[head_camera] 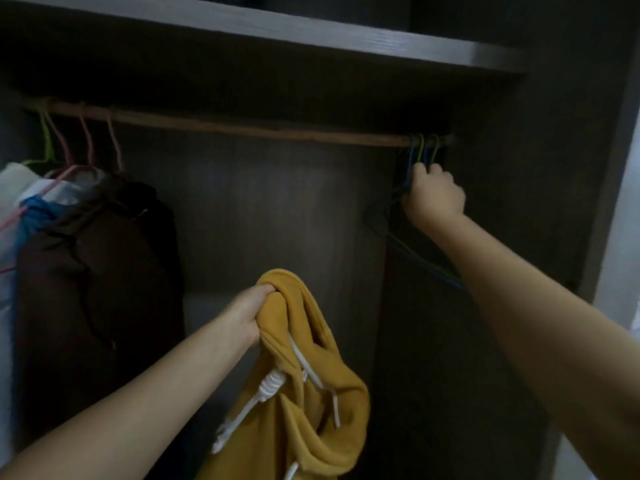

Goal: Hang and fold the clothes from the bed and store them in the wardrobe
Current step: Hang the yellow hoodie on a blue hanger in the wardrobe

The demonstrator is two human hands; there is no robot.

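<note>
Dark wood-grain panels make up the wardrobe [277,209] I am looking into, with a pale-edged shelf [311,32] overhead and a wooden rail [242,128] running beneath it. Between the garments at the left and the hangers at the right, I see a long bare stretch of rail with open space below. Crowding the left end is a bulky dark brown garment [100,289] hung beside white and blue clothes [20,202] on pink and green wire hangers. My left hand [247,317] grips a mustard hoodie [304,393], soft and bunched, low in the middle, white drawcords dangling. My right hand [434,195] reaches the rail's right end, fingers curled round thin blue and green empty hangers [420,150].
</note>
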